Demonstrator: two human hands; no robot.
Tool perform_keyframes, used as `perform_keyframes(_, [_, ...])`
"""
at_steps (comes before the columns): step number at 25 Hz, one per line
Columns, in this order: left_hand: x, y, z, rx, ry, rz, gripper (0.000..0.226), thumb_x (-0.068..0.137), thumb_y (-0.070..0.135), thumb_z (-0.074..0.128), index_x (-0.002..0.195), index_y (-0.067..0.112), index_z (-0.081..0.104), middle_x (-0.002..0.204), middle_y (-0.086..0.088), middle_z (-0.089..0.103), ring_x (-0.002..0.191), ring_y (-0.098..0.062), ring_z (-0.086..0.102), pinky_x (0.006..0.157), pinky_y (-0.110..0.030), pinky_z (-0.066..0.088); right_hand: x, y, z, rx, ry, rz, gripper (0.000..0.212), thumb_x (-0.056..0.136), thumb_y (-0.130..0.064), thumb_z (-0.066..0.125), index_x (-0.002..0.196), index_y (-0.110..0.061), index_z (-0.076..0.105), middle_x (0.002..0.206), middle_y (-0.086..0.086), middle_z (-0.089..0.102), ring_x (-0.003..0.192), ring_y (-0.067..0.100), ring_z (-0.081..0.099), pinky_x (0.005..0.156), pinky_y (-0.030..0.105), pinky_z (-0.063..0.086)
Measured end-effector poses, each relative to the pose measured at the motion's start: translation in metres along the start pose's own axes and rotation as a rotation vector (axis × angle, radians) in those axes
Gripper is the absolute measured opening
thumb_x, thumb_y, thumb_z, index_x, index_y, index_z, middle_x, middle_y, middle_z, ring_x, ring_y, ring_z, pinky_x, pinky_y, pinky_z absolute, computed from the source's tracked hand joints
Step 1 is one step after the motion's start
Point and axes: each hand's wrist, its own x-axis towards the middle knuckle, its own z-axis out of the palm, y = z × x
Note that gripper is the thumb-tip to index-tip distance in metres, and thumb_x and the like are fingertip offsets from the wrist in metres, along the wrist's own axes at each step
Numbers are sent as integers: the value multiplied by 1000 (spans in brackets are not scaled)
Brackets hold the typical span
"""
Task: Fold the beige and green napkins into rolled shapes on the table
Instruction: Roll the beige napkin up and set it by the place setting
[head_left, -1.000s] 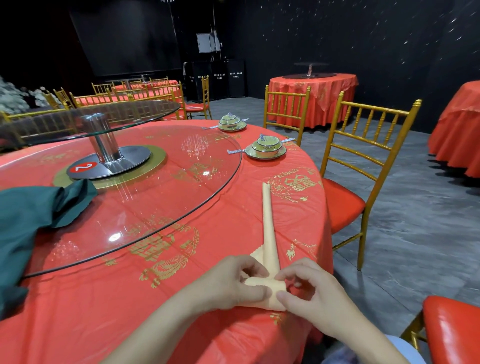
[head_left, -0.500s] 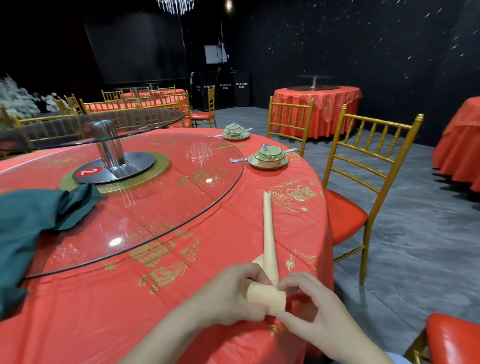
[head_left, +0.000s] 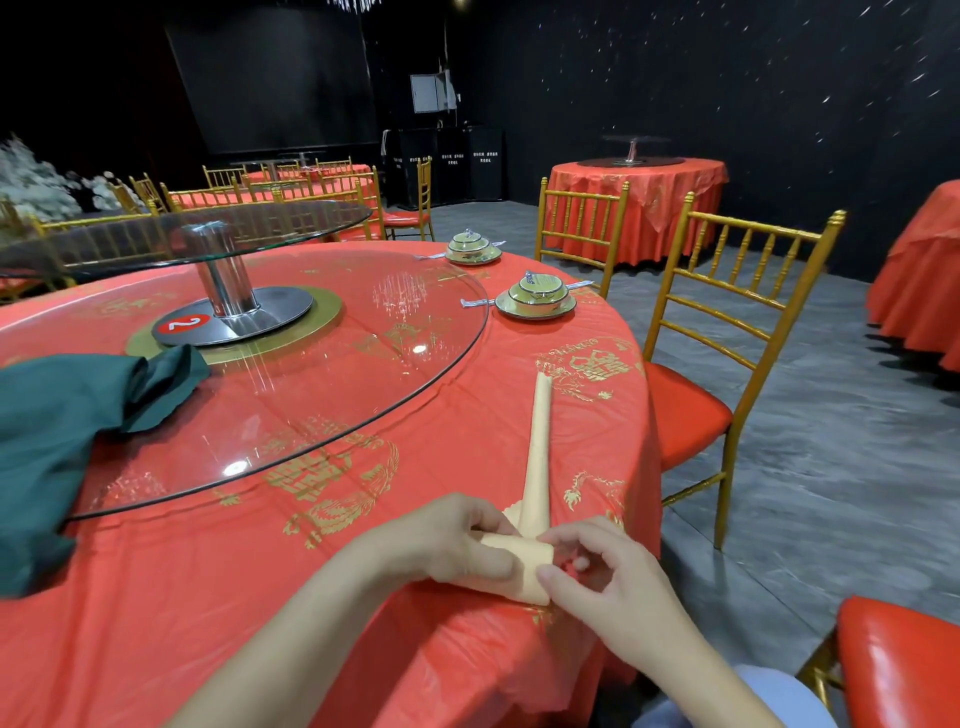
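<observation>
Left hand (head_left: 447, 540) and right hand (head_left: 602, 577) curled, pinching beige napkin (head_left: 537, 467) roll

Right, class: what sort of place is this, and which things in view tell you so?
Probably a banquet hall: several round tables in red cloths, gold chairs, and a glass turntable beside laid place settings.

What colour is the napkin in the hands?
Beige. The napkin shows best in the head view.

left hand (head_left: 447, 545), right hand (head_left: 608, 582) close together, fingers (head_left: 558, 579) pinching beige napkin (head_left: 537, 467)
</observation>
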Motion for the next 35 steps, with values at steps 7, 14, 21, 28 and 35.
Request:
perform_keyframes(7, [-15,-1,9,481,334,209,57,59,69,38,106,43,56,105,20,50,102,-2,45,93,-30,32,16,1,-2,51,-1,126,8,76,-26,74,79,-33,74,76,-9,57,60,-3,46,63,14,38])
perform_keyframes(14, [-9,3,9,451,301,179,44,72,56,67,111,39,58,101,18,49,107,-9,49,96,-34,35,19,-1,-6,77,-2,98,16,71,-37,75,86,-40,69,80,-11,58,61,-1,47,68,19,44])
perform_keyframes(21, [16,13,-10,300,133,98,28,72,42,72,98,31,67,87,13,56,86,-11,56,78,-27,44,16,-3,-12,-108,-18,-8,31,70,-30,76,90,-47,60,95,-16,52,78,3,51,74,15,43])
perform_keyframes(28, [17,7,-3,365,321,79,48,63,64,52,102,38,62,101,15,53,106,-13,51,100,-44,36,44,1,-17,-2,-59,79,19,62,-38,70,80,-43,67,78,-9,53,60,5,46,66,22,45])
perform_keyframes(35, [2,3,23,427,495,184,36,79,48,63,113,42,53,112,22,46,116,-4,39,114,-45,10,66,-6,-25,28,-187,106,3,82,-23,69,83,-24,71,74,-1,63,63,12,56,66,29,47])
